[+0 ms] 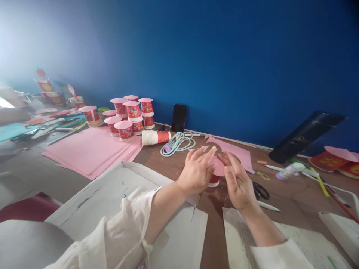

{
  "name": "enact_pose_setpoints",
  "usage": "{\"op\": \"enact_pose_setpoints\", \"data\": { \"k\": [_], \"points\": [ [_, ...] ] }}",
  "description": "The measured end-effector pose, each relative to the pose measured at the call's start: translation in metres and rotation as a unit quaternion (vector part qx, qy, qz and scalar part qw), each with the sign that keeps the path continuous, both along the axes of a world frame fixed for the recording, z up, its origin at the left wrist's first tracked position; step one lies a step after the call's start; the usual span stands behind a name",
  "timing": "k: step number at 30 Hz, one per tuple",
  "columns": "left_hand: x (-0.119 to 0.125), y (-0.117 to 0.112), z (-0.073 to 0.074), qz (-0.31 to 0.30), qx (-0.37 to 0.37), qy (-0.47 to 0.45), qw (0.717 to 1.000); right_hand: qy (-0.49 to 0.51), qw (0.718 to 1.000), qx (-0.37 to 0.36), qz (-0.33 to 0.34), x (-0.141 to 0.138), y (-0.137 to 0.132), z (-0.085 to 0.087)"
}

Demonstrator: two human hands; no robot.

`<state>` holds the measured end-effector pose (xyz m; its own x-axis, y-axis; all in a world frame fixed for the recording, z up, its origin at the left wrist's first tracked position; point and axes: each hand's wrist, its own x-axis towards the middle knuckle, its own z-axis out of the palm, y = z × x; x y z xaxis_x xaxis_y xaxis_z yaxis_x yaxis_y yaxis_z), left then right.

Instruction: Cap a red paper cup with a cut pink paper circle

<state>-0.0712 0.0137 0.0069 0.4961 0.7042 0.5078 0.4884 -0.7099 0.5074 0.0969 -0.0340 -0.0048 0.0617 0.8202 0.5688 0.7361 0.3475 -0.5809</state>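
Observation:
Between my two hands, a red paper cup (214,180) stands upside down on the brown table. A round pink paper disc (217,167) covers its top and reaches past its sides. My left hand (196,170) is at the disc's left edge, palm down, with the fingers stretched out. On the other side my right hand (238,181) is held upright, its thumb near the disc and its fingers extended. Whether either palm presses on the disc is hard to make out. Much of the cup is hidden behind the left hand.
Several disc-topped red cups (125,130) stand at the back left beside pink paper sheets (92,151). Nested cups (155,137), a pale blue cord (179,144) and a phone (179,117) lie behind. Black scissors (261,189), a glue stick (290,170) and a black bottle (307,136) are right.

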Motion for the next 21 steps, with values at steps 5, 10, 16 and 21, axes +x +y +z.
{"op": "enact_pose_setpoints", "data": {
  "k": [5, 10, 16, 21],
  "points": [
    [0.0008, -0.0001, -0.0006, 0.002, -0.02, -0.001, 1.0, 0.002, 1.0, 0.028, 0.011, -0.0026, -0.001, -0.0006],
    [0.0018, 0.0002, 0.0002, -0.002, -0.017, 0.012, 1.0, -0.041, 0.999, 0.022, -0.025, -0.0029, 0.0029, -0.0028],
    [0.0012, -0.0003, 0.0012, -0.001, -0.016, 0.019, 1.0, -0.05, 0.998, 0.014, -0.034, -0.0032, 0.0042, -0.0029],
    [0.0021, -0.0001, 0.0004, -0.002, -0.018, 0.021, 1.0, -0.05, 0.998, 0.011, -0.035, -0.003, 0.0055, -0.0036]
  ]
}}
